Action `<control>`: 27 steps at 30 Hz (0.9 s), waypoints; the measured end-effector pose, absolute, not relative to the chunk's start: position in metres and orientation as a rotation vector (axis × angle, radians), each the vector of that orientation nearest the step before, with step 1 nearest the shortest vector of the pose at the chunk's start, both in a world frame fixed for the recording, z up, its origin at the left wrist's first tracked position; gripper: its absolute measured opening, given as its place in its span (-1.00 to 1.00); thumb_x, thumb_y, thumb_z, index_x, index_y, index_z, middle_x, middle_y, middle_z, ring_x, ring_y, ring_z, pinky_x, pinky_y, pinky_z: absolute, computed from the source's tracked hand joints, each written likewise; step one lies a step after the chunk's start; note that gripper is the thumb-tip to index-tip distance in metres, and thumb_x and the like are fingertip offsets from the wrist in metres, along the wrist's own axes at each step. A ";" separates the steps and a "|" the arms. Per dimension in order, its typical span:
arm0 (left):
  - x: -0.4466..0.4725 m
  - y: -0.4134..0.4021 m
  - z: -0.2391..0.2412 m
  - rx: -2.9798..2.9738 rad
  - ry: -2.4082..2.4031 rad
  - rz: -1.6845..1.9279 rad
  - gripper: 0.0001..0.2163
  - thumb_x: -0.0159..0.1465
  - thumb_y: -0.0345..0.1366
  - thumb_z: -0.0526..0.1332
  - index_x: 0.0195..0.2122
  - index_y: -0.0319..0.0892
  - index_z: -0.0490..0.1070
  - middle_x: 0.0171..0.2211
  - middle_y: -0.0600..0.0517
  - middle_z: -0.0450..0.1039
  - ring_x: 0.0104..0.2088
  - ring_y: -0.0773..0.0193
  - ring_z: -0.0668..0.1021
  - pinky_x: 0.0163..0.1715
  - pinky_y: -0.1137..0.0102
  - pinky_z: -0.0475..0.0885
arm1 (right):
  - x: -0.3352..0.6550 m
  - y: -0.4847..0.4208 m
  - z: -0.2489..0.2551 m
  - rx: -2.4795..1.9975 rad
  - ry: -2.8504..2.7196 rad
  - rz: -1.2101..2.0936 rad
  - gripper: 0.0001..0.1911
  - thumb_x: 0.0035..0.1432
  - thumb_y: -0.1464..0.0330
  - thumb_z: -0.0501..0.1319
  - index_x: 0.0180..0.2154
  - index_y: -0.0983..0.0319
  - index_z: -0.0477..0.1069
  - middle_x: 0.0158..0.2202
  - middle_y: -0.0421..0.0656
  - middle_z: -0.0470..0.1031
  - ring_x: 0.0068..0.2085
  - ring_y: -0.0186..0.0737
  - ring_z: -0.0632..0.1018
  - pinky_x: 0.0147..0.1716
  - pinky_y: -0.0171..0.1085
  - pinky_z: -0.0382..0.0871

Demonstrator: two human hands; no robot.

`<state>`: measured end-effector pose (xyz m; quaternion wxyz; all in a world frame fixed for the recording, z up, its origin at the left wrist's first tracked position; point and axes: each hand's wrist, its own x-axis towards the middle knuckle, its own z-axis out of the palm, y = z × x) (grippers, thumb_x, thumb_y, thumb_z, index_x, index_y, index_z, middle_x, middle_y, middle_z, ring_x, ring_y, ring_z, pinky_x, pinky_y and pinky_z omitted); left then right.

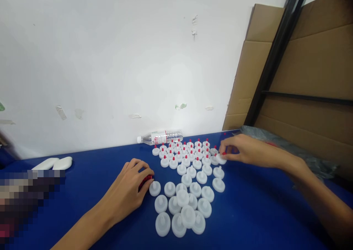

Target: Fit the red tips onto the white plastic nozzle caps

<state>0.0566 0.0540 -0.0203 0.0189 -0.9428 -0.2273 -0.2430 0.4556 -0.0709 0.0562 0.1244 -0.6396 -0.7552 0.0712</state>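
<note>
Many white round plastic caps point(187, 195) with a small nozzle lie grouped on a blue table point(248, 213). The far ones point(187, 150) carry small red tips; the near ones are bare. My left hand point(129, 189) rests curled on the table at the left of the group, closed over small red pieces point(146, 179). My right hand point(242, 150) reaches in from the right and pinches a small red tip onto a white cap point(221, 159) at the right edge of the far rows.
A clear plastic water bottle point(161, 137) lies on its side against the white wall. Two white oblong objects point(53, 163) lie at far left. Cardboard sheets point(317, 77) and a black metal frame point(275, 55) stand at right, with a grey plastic bag point(289, 145) below them.
</note>
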 end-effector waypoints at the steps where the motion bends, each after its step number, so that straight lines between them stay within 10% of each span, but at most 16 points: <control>1: 0.056 0.053 -0.019 -2.924 -0.704 -0.763 -0.81 0.46 -0.36 0.14 -0.08 -0.08 0.55 -0.11 -0.03 0.57 -0.06 0.05 0.52 -0.12 0.16 0.43 | 0.452 -0.072 0.058 -1.841 -2.176 0.168 -0.76 0.35 0.12 0.24 -0.20 0.12 0.56 -0.20 -0.14 0.67 -0.20 -0.08 0.65 -0.24 -0.21 0.42; 16: 0.070 0.009 -0.001 -2.665 -0.265 -1.069 -0.89 0.45 -0.43 0.16 -0.10 -0.22 0.48 -0.23 -0.07 0.54 -0.10 0.05 0.47 -0.02 0.09 0.36 | 0.362 -0.086 0.031 -0.930 -2.338 -0.366 -0.77 0.48 0.39 0.22 0.12 0.27 0.41 0.01 -0.06 0.62 0.00 -0.18 0.59 0.06 -0.19 0.47; 27: 0.081 -0.041 -0.005 -2.386 0.008 -1.012 -0.90 0.43 -0.38 0.30 -0.25 -0.08 0.49 -0.28 0.09 0.60 -0.12 0.24 0.58 0.05 0.26 0.48 | 0.323 -0.102 0.018 -0.614 -2.305 -0.300 -0.66 0.49 0.28 0.23 0.16 0.29 0.28 -0.22 -0.14 0.68 -0.37 -0.30 0.59 -0.28 -0.34 0.49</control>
